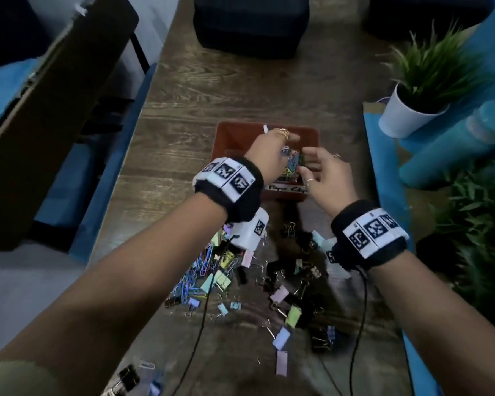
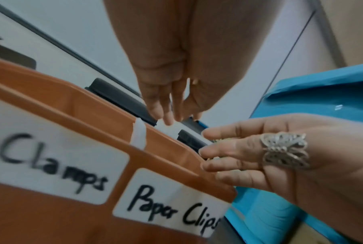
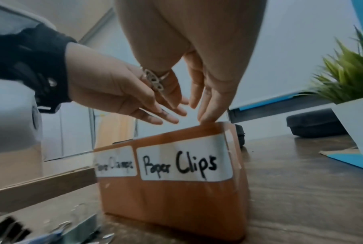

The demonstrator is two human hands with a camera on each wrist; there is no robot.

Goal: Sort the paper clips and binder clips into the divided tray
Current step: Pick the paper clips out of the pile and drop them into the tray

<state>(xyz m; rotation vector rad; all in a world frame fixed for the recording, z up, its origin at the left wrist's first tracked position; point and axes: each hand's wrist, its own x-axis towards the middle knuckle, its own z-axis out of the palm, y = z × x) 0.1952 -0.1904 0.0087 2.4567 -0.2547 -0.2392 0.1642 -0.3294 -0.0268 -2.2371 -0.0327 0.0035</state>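
Observation:
A brown divided tray point(image 1: 226, 132) stands mid-table, with labels "Paper Clips" point(image 3: 184, 162) and "Clamps" point(image 2: 51, 165) on its near wall point(image 3: 176, 206). Coloured paper clips point(image 1: 290, 167) lie in its right compartment. My left hand point(image 1: 280, 144) and right hand point(image 1: 320, 167) hover over that compartment, palms facing each other and fingers straight. In the wrist views the left fingers point(image 2: 168, 113) and right fingers point(image 3: 205, 107) hold nothing I can see. A loose pile of binder clips and paper clips point(image 1: 249, 275) covers the table nearer to me.
A white-potted plant point(image 1: 406, 115) and blue rolls point(image 1: 440, 155) stand at the right on blue sheets. A dark case point(image 1: 252, 24) sits beyond the tray, and a cardboard box point(image 1: 55, 110) is at the left. Thin black cables point(image 1: 197, 338) cross the near table.

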